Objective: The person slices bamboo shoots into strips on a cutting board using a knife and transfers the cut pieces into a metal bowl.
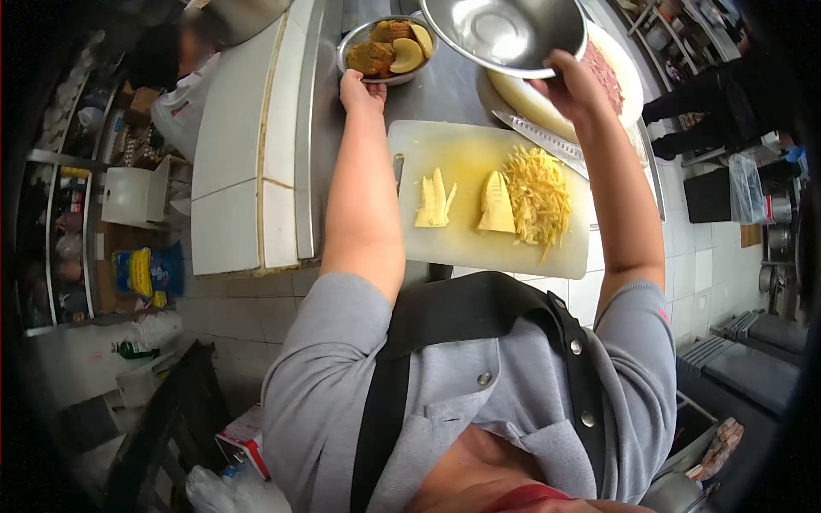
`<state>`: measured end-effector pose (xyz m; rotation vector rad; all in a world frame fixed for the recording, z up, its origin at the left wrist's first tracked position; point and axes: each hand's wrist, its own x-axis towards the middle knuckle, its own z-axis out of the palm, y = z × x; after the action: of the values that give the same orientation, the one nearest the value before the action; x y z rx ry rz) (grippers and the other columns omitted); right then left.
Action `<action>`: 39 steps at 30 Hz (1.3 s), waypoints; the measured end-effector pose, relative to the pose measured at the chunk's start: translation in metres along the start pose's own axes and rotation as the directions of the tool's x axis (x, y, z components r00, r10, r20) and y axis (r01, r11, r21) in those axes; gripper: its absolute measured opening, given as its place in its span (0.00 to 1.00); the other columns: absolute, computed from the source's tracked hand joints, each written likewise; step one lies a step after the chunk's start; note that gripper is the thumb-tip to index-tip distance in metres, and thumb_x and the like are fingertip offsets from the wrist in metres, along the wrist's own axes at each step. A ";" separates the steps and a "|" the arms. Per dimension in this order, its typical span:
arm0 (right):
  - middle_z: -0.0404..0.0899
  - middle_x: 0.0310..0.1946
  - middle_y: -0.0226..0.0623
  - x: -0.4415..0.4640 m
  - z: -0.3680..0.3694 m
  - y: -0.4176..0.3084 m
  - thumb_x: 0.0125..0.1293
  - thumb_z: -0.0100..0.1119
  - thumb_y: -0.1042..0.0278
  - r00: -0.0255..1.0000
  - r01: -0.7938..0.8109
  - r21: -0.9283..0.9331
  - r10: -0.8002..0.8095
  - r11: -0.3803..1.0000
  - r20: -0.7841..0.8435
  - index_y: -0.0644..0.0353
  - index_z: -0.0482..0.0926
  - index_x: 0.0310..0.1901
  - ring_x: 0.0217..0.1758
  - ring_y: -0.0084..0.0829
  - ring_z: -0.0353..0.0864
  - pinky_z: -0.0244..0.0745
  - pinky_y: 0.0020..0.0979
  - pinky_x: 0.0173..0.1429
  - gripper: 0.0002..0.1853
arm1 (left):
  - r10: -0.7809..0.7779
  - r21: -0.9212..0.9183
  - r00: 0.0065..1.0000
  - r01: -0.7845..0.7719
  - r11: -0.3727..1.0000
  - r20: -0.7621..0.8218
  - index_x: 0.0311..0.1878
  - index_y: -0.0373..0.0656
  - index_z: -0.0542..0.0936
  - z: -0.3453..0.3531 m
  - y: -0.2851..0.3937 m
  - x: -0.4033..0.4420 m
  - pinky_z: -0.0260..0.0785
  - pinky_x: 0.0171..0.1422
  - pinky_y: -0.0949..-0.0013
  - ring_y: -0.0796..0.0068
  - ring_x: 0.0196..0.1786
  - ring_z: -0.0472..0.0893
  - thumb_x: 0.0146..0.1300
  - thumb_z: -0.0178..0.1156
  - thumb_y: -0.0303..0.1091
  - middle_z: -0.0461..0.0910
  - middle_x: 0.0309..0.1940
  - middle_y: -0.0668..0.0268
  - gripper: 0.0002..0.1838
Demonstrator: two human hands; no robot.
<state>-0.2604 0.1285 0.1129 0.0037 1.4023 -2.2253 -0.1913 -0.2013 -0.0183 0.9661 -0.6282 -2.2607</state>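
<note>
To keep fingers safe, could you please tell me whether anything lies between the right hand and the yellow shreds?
Yes: seen from above, a knife lies between the right hand and the yellow shreds, by the far edge of the board.

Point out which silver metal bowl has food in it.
The smaller bowl, at the left hand: brown-orange and pale yellow pieces fill it, while the larger bowl in the right hand shows bare metal inside.

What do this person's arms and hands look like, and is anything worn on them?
The left hand and right hand wear no gloves. The forearms are uncovered, with no watch or bracelet showing. The short sleeves are plain grey, the right one with a small pink mark. Rings would be too small to make out.
</note>
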 end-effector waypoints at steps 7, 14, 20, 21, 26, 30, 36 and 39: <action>0.78 0.36 0.49 -0.054 -0.019 0.045 0.61 0.48 0.75 0.910 -0.373 -0.082 0.381 0.924 0.163 0.76 0.69 0.42 0.33 0.38 0.84 0.88 0.26 0.34 0.12 | 0.084 0.187 0.986 -0.056 0.981 -0.144 0.29 0.44 0.72 -0.017 -0.001 -0.031 0.66 0.30 0.64 0.74 0.22 0.70 0.55 0.57 0.34 0.70 0.21 0.69 0.06; 0.77 0.37 0.46 -0.060 0.003 0.090 0.61 0.49 0.75 0.825 -0.487 -0.317 0.548 0.814 0.141 0.75 0.68 0.49 0.31 0.37 0.84 0.87 0.25 0.33 0.16 | 0.190 0.241 0.980 -0.172 0.955 -0.054 0.38 0.36 0.79 -0.054 0.008 -0.107 0.72 0.40 0.64 0.63 0.34 0.79 0.59 0.53 0.39 0.80 0.35 0.58 0.15; 0.74 0.45 0.51 -0.049 -0.001 0.110 0.66 0.56 0.65 0.811 -0.453 -0.268 0.518 0.850 0.271 0.75 0.66 0.53 0.36 0.38 0.83 0.87 0.26 0.39 0.22 | 0.272 0.175 0.962 -0.269 0.947 0.008 0.61 0.35 0.69 -0.114 -0.022 -0.180 0.64 0.63 0.64 0.64 0.62 0.70 0.67 0.47 0.42 0.71 0.61 0.57 0.25; 0.72 0.48 0.53 -0.052 -0.001 0.107 0.66 0.56 0.63 0.809 -0.455 -0.235 0.509 0.859 0.293 0.76 0.66 0.55 0.37 0.39 0.83 0.86 0.27 0.40 0.24 | 0.319 0.271 0.947 -0.302 0.914 -0.021 0.59 0.36 0.70 -0.122 -0.025 -0.192 0.62 0.64 0.66 0.65 0.63 0.69 0.68 0.47 0.40 0.72 0.60 0.57 0.22; 0.79 0.45 0.39 -0.118 -0.052 0.044 0.67 0.55 0.63 0.967 0.014 -0.561 0.131 0.828 0.218 0.64 0.73 0.57 0.41 0.31 0.83 0.79 0.28 0.42 0.20 | 0.405 0.677 0.911 -0.345 0.651 0.075 0.49 0.36 0.74 -0.152 -0.039 -0.275 0.69 0.54 0.63 0.66 0.50 0.77 0.66 0.51 0.32 0.76 0.49 0.63 0.12; 0.82 0.41 0.47 -0.130 -0.175 0.041 0.60 0.55 0.75 0.891 0.164 -0.986 -0.425 -0.030 0.161 0.59 0.78 0.51 0.43 0.50 0.81 0.75 0.41 0.49 0.16 | 0.129 0.392 0.386 -0.920 -0.020 0.913 0.48 0.39 0.74 -0.121 -0.056 -0.306 0.69 0.57 0.59 0.55 0.51 0.77 0.58 0.57 0.25 0.76 0.47 0.56 0.13; 0.77 0.47 0.45 -0.124 -0.233 0.058 0.53 0.57 0.77 0.885 0.237 -0.915 -0.317 -0.325 0.342 0.53 0.71 0.61 0.50 0.47 0.77 0.73 0.43 0.55 0.29 | 0.098 0.391 0.382 -0.915 -0.099 0.919 0.54 0.37 0.73 -0.061 -0.103 -0.282 0.63 0.66 0.57 0.53 0.59 0.72 0.57 0.55 0.25 0.75 0.52 0.52 0.19; 0.74 0.47 0.47 -0.132 -0.223 0.056 0.51 0.58 0.78 0.915 0.179 -0.924 -0.289 -0.337 0.282 0.49 0.67 0.64 0.52 0.48 0.75 0.73 0.43 0.55 0.35 | -0.044 0.426 0.427 -0.904 -0.026 0.903 0.60 0.35 0.69 -0.039 -0.117 -0.276 0.61 0.69 0.60 0.51 0.64 0.68 0.58 0.55 0.28 0.69 0.60 0.48 0.25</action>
<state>-0.1794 0.3528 -0.0039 -0.8887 3.0708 -0.3653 -0.0470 0.0618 0.0166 -0.0647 -2.5762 -1.0761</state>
